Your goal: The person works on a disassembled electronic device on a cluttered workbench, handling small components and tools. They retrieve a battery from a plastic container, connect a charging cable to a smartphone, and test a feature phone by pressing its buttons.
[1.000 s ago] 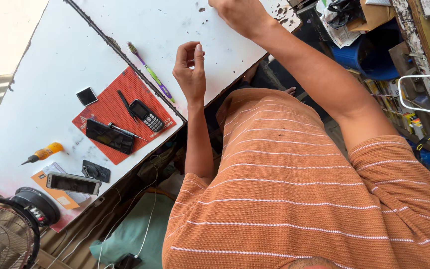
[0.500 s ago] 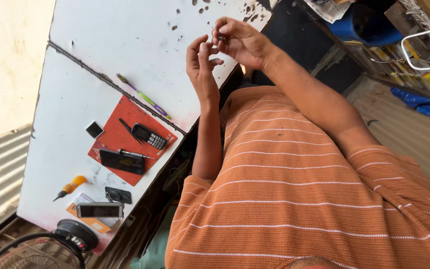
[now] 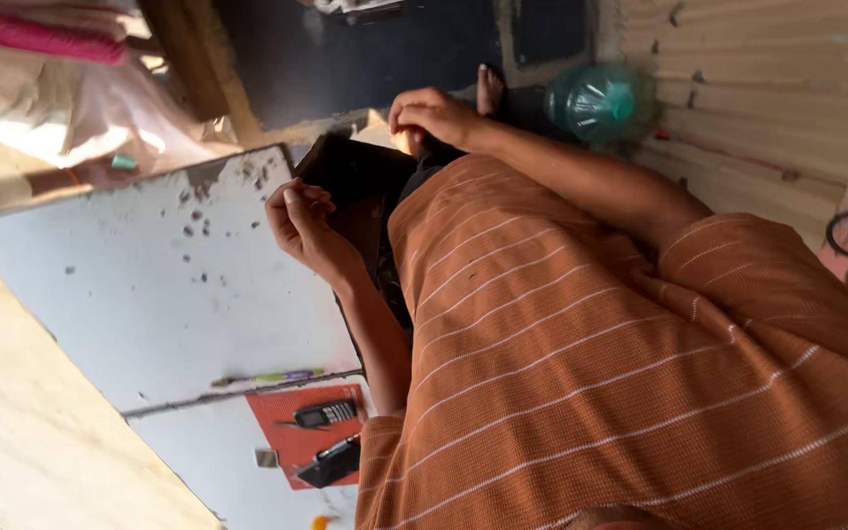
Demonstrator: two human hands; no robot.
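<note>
The left hand (image 3: 301, 221) hangs over the near edge of the white bench (image 3: 149, 285), fingers curled in toward the palm and the thumb pressed against them, as one pinches something very small; whatever it may hold is too small to make out. The right hand (image 3: 434, 116) is lower and further off, down by the person's lap beside a dark flat object (image 3: 355, 172), its fingers bunched into a loose fist; I cannot tell whether it grips anything.

Well apart from both hands, at the far end of the bench, a red mat (image 3: 296, 432) carries a small keypad phone (image 3: 326, 413) lying face up and a second dark phone body (image 3: 331, 463), probably laid there so loose parts stay together and show up against the colour. A green and purple pen (image 3: 267, 378) lies just beside the mat along a crack in the bench top. A green plastic bottle (image 3: 596, 103) rests on the floor beyond the right hand.
</note>
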